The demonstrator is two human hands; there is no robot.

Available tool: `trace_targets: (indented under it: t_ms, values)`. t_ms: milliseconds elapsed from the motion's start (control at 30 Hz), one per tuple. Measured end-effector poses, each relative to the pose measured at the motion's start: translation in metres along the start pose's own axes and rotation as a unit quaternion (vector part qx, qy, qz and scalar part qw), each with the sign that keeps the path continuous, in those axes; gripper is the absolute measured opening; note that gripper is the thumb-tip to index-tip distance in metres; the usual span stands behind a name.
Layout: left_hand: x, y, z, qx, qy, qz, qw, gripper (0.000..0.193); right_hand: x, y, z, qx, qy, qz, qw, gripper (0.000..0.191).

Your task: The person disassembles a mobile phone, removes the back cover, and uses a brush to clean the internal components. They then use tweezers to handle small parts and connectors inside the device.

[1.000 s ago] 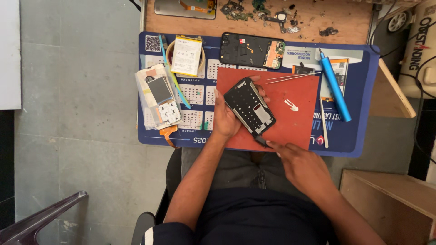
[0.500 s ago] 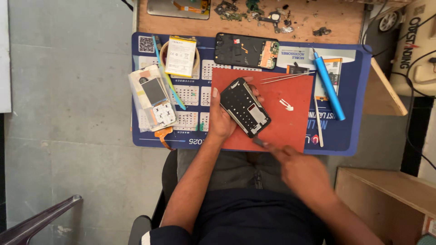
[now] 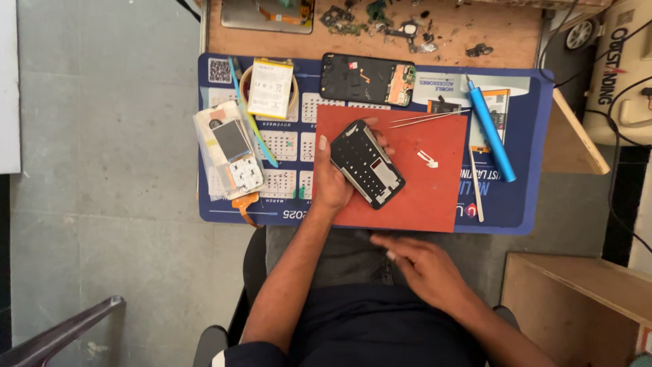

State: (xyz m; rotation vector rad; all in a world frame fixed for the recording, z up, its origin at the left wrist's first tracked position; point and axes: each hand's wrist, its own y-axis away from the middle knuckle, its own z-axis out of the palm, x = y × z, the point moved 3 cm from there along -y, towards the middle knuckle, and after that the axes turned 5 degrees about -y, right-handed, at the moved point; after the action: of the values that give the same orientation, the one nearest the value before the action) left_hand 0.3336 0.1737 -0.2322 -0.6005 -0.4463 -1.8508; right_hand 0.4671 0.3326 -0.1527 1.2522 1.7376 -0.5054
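Note:
My left hand [image 3: 333, 183] grips a black keypad phone frame [image 3: 367, 164], tilted, over a red mat [image 3: 428, 194] that lies on a blue work mat [image 3: 516, 211]. My right hand [image 3: 421, 265] rests over my lap below the mat's near edge, fingers spread, holding nothing. Thin metal tweezers [image 3: 428, 117] lie on the red mat's far edge, and a small white part [image 3: 428, 160] lies near its middle.
An opened black phone body [image 3: 367, 79] and a white battery on a tape roll [image 3: 270, 87] lie at the blue mat's far side. A bagged phone part [image 3: 232, 158] sits at left, a blue screwdriver [image 3: 490, 129] at right. A wooden bench with scrap parts [image 3: 380, 20] is beyond.
My right hand has drawn back from the red mat's near edge to my lap. The left hand keeps its hold on the phone frame, shifted slightly.

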Motion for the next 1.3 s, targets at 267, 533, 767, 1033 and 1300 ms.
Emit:
trace_targets:
  t_ms: [267, 533, 767, 1033, 1300]
  values:
    - [0.002, 0.0, -0.001, 0.006, 0.047, 0.012, 0.999, 0.092, 0.013, -0.002, -0.014, 0.019, 0.106, 0.146, 0.984, 0.046]
    - [0.008, -0.002, -0.01, 0.032, 0.192, 0.019, 0.981, 0.08, 0.023, 0.004, -0.023, 0.177, -0.018, 0.088, 0.98, 0.04]
    - [0.008, -0.002, -0.015, 0.036, 0.24, 0.016, 0.97, 0.078, 0.027, 0.009, 0.008, 0.053, -0.137, 0.068, 0.987, 0.034]
    - [0.007, 0.0, -0.019, 0.032, 0.257, 0.012, 0.966, 0.08, 0.034, 0.006, -0.003, 0.236, -0.121, 0.002, 0.964, 0.04]
    - [0.004, 0.002, -0.023, 0.061, 0.231, 0.002, 0.971, 0.083, 0.029, 0.005, -0.002, 0.184, -0.103, -0.054, 0.976, 0.042]
